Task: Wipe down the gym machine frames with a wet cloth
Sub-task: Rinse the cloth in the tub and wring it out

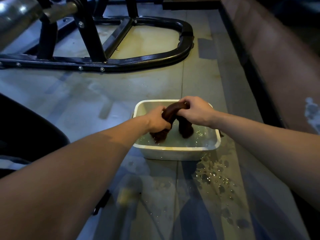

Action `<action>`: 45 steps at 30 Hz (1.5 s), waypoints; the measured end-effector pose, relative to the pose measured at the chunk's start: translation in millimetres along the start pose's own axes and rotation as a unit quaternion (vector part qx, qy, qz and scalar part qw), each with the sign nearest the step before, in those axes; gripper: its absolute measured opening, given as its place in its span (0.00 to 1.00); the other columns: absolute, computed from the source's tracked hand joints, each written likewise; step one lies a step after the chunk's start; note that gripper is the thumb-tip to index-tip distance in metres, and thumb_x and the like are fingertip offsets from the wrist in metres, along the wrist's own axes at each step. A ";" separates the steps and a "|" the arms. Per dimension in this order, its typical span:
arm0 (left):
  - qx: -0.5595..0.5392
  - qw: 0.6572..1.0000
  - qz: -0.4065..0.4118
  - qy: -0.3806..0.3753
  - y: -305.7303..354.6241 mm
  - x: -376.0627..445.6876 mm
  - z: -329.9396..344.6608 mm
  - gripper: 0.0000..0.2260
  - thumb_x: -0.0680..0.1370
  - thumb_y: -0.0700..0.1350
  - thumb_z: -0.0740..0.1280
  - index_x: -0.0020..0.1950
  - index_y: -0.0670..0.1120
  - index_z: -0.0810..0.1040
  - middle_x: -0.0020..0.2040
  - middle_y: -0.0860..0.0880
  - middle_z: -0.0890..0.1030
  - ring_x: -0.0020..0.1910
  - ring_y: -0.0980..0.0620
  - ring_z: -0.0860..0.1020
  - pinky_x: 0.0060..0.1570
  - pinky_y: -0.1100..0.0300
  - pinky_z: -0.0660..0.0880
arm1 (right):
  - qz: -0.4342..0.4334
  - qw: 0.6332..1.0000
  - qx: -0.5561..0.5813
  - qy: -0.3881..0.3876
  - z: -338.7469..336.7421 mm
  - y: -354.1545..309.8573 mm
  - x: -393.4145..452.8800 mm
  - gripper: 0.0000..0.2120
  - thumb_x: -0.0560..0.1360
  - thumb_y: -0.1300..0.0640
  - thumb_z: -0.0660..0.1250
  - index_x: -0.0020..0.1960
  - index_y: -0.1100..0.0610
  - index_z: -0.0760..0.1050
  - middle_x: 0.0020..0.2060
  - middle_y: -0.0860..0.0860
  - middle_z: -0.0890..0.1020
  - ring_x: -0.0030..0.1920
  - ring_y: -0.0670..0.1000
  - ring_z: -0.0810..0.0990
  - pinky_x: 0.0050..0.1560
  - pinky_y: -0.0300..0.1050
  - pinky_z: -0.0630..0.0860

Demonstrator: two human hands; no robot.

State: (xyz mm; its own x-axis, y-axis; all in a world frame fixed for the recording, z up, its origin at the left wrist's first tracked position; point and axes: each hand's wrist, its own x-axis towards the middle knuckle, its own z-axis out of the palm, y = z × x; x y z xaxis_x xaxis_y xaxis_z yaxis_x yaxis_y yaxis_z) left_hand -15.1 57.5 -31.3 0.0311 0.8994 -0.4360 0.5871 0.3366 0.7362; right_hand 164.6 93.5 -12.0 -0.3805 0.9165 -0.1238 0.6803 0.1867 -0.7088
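A dark brown cloth [174, 110], twisted into a thick roll, arches over a white rectangular tub [174, 152] of water on the floor. My left hand [158, 119] grips the roll's left part and my right hand [195, 110] grips its right part. Both loose ends of the cloth hang down into the water. The black tubular frame [142, 60] of a gym machine lies on the floor beyond the tub, with a rounded end at the right.
Water drops and small puddles [214, 175] spread on the grey floor to the right of the tub and in front of it. A brown wall base [277, 54] runs along the right side. A chrome bar [19, 13] juts in at top left.
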 end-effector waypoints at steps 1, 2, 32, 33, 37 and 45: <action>0.044 0.999 0.001 0.011 -6.2 -1.2 -1.0 0.21 0.76 0.41 0.75 0.67 0.47 0.74 0.56 0.45 0.82 0.55 0.44 0.81 0.58 0.51 0.79 | 0.007 1.000 0.006 0.011 -0.5 0.2 1.4 0.15 0.79 0.52 0.71 0.64 0.53 0.77 0.53 0.50 0.82 0.55 0.52 0.81 0.56 0.49 0.80; 0.086 0.996 -0.007 0.018 -13.6 -1.7 -1.4 0.20 0.77 0.43 0.75 0.66 0.46 0.75 0.56 0.46 0.81 0.56 0.45 0.80 0.58 0.53 0.78 | 0.012 1.000 0.009 0.018 -1.4 0.5 2.4 0.14 0.79 0.52 0.71 0.63 0.53 0.76 0.52 0.50 0.82 0.55 0.52 0.81 0.57 0.51 0.80; 0.006 0.999 0.038 -0.014 -16.0 0.0 16.6 0.40 0.73 0.40 0.78 0.78 0.49 0.61 0.59 0.47 0.78 0.62 0.44 0.78 0.62 0.50 0.78 | 0.032 0.995 0.098 0.017 3.0 -15.0 -9.1 0.04 0.77 0.55 0.68 0.50 0.55 0.77 0.42 0.48 0.79 0.43 0.47 0.76 0.41 0.42 0.71; 0.017 0.999 0.037 -0.031 -14.4 -0.9 17.0 0.40 0.72 0.39 0.79 0.78 0.48 0.61 0.57 0.49 0.77 0.62 0.46 0.77 0.62 0.52 0.77 | 0.028 0.992 0.120 0.010 1.1 -19.0 -10.0 0.05 0.77 0.55 0.68 0.51 0.54 0.77 0.44 0.49 0.80 0.45 0.47 0.77 0.43 0.42 0.72; 0.084 0.992 0.011 -0.092 -10.3 -2.6 23.8 0.61 0.55 0.65 0.84 0.80 0.55 0.55 0.69 0.49 0.72 0.70 0.46 0.71 0.72 0.47 0.71 | 0.029 0.987 0.159 0.007 0.0 -26.3 -13.6 0.09 0.77 0.55 0.70 0.57 0.54 0.78 0.51 0.52 0.81 0.52 0.49 0.79 0.46 0.42 0.76; -0.164 0.986 0.036 0.005 -9.3 12.6 25.8 0.30 0.69 0.46 0.81 0.68 0.45 0.75 0.50 0.45 0.83 0.44 0.51 0.84 0.30 0.64 0.75 | 0.179 0.830 0.524 0.062 1.0 -30.8 -8.5 0.08 0.77 0.57 0.73 0.53 0.58 0.79 0.47 0.56 0.83 0.49 0.55 0.85 0.49 0.47 0.84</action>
State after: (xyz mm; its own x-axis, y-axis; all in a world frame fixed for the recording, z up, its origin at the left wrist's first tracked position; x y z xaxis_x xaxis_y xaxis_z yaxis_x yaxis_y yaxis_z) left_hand 0.6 58.5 -56.9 0.0548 0.9262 -0.3730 0.2914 0.3425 0.8932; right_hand 146.2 79.6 10.1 -0.1598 0.8884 -0.4304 -0.2087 -0.4566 -0.8649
